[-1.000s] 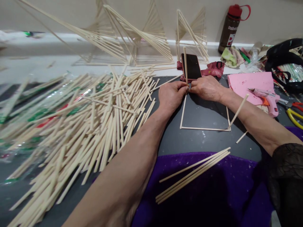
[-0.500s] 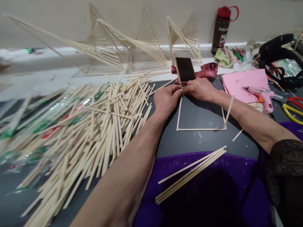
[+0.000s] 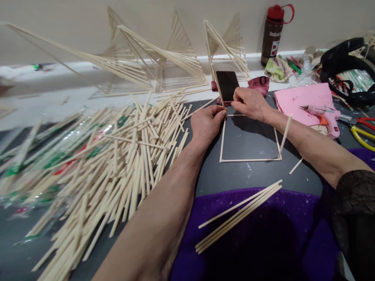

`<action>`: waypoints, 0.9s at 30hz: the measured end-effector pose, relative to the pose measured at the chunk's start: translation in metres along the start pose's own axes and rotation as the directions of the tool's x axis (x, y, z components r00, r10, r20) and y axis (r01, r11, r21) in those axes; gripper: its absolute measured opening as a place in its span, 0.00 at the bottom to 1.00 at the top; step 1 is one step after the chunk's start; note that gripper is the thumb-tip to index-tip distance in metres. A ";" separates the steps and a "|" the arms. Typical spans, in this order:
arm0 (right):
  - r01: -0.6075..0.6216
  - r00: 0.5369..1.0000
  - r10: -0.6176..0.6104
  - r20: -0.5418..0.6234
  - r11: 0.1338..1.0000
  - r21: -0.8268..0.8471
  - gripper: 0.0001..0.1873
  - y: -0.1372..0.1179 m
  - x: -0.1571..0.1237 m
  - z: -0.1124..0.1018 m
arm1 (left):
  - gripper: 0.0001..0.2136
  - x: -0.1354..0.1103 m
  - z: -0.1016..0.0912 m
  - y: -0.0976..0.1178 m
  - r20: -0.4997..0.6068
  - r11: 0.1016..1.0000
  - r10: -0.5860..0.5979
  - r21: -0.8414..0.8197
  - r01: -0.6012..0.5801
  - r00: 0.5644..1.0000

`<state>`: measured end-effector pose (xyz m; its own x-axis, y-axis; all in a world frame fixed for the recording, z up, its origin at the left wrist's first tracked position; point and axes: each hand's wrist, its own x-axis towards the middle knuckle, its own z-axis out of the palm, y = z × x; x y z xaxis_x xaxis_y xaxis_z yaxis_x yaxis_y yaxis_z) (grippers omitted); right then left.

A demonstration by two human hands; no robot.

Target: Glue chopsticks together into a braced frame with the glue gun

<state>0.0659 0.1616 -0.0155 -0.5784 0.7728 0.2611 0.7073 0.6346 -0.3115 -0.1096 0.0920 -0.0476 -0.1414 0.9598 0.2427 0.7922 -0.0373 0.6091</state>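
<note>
The left hand (image 3: 206, 123) pinched a leaning stick (image 3: 220, 93) at its nearest corner of the frame (image 3: 250, 160), seemingly a joining step needing steadiness next, while the right hand (image 3: 251, 103) curled alongside, grip unclear.

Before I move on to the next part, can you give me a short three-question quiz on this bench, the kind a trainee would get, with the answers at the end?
1. Short answer: which hand pinches the raised stick at the far left corner of the stick frame?
2. True or false: the pink glue gun lies to the right of the stick frame.
3. Multiple choice: what colour is the lid of the bottle? A, yellow; B, red; C, green.

Key:
1. The left hand.
2. True.
3. B.
</note>
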 end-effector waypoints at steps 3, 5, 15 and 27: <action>-0.098 0.995 0.097 -0.031 0.995 -0.033 0.16 -0.001 0.002 -0.004 | 0.16 0.000 0.000 -0.001 -0.005 1.000 0.003 -0.002 -0.003 1.000; -0.134 0.990 0.131 -0.045 0.989 -0.069 0.17 -0.001 0.004 -0.006 | 0.15 0.001 0.001 -0.002 -0.010 1.000 0.005 -0.003 -0.005 1.000; -0.121 0.992 0.118 -0.034 0.985 -0.123 0.22 0.004 0.004 -0.008 | 0.16 0.001 0.001 -0.001 -0.004 1.000 -0.003 0.013 0.003 1.000; -0.076 0.990 0.096 0.102 0.980 -0.183 0.18 -0.002 -0.003 -0.005 | 0.17 0.001 0.000 0.000 0.011 1.000 -0.018 0.015 0.018 1.000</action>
<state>0.0684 0.1584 -0.0112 -0.5466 0.8264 0.1354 0.8114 0.5626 -0.1583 -0.1095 0.0927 -0.0474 -0.1493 0.9633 0.2231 0.7983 -0.0157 0.6021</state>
